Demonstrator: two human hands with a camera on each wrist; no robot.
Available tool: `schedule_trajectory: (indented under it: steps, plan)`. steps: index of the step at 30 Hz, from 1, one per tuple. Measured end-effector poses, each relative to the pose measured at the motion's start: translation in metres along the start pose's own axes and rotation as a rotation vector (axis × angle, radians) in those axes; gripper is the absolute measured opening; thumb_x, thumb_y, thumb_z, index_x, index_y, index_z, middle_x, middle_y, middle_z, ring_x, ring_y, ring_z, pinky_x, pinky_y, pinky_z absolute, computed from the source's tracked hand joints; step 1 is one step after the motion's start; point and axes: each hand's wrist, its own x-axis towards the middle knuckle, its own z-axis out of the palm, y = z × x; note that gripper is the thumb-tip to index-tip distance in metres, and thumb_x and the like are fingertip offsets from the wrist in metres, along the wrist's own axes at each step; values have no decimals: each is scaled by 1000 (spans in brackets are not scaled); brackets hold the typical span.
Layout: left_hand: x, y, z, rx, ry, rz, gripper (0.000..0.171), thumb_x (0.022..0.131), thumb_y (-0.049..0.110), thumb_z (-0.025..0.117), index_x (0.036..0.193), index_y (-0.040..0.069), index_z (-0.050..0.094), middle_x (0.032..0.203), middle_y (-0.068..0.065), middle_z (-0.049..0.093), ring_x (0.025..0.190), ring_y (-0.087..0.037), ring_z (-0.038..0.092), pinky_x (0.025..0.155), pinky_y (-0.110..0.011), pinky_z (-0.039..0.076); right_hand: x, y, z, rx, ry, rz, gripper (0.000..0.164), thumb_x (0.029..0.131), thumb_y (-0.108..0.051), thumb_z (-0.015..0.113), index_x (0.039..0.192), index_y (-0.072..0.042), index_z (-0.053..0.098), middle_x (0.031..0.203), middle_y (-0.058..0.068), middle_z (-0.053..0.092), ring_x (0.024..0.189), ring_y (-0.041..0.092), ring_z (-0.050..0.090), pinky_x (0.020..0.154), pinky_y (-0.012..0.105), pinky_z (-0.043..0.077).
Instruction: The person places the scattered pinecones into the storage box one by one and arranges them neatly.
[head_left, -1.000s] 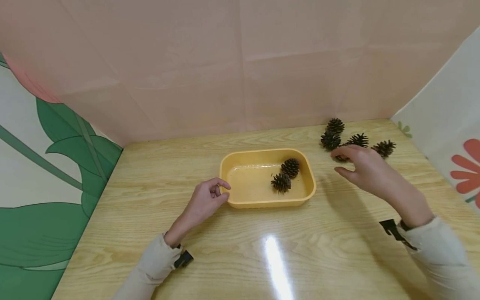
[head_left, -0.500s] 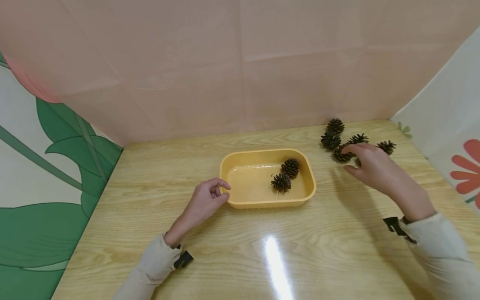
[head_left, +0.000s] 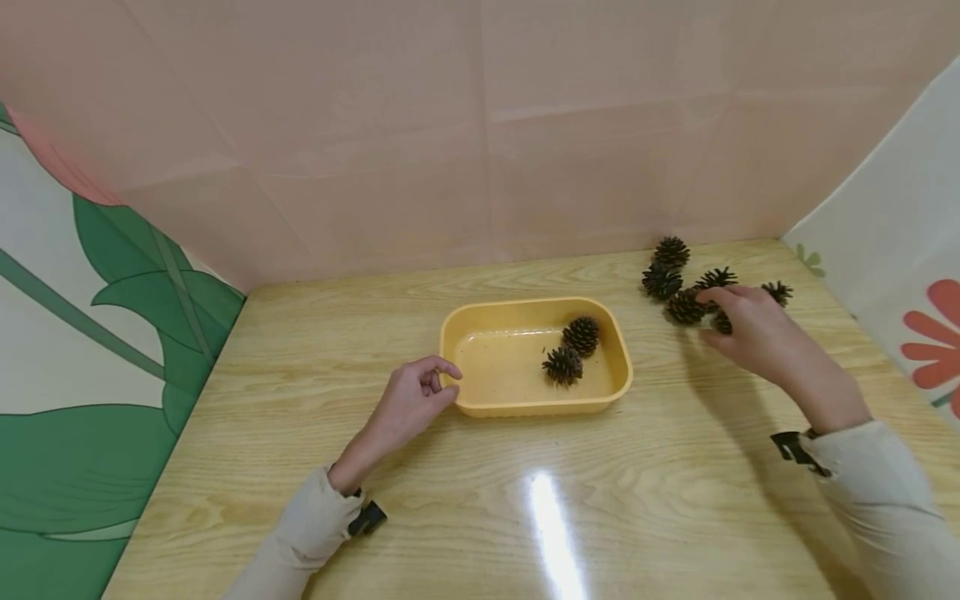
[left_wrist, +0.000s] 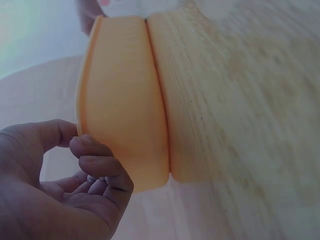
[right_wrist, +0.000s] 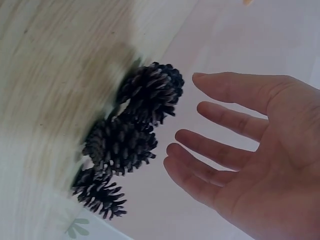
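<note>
Wood-grain table (head_left: pixel 337 333) — yellow tub (head_left: pixel 536 409) mid-table, pinecones (head_left: pixel 685 307) far right.

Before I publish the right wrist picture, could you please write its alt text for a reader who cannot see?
A right hand hovers beside a row of dark pine cones, touching none of them. The cones lie on a pale wood-grain table.

No text, label, brand, number or sign can be read in any of the views.
</note>
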Motion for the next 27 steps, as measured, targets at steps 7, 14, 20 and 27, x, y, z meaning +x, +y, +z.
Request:
schedule_trajectory:
  steps: [7,14,20,27]
  plan:
    - [0,-1,0,-3,-5,-2,17,88,5,67,104,2,71,65,-2,51,51,-8,40,47,-21,34,2,13,8,-18,-15,-2,56,85,-6,74,131,12,50,120,45,51,101,59,52,87,69,40]
    - [0,-1,0,-19,-7,3,17,89,6,66,104,1,71,65,-2,51,50,-8,39,47,-21,33,2,26,15,-55,46,-7,53,80,-4,76,125,12,54,115,44,54,101,61,50,95,71,32]
    - [-1,0,-1,-20,-10,-3,17,89,6,66,104,1,71,66,-2,51,51,-9,39,47,-21,33,0,35,18,-94,57,46,53,82,-5,74,127,13,53,119,43,52,109,60,47,100,70,24]
    - [0,-1,0,-22,-11,-3,17,89,6,66,104,1,71,66,-2,51,50,-8,38,46,-21,33,-2,43,18,-95,30,81,51,82,0,70,127,15,51,118,45,49,101,61,48,88,70,35]
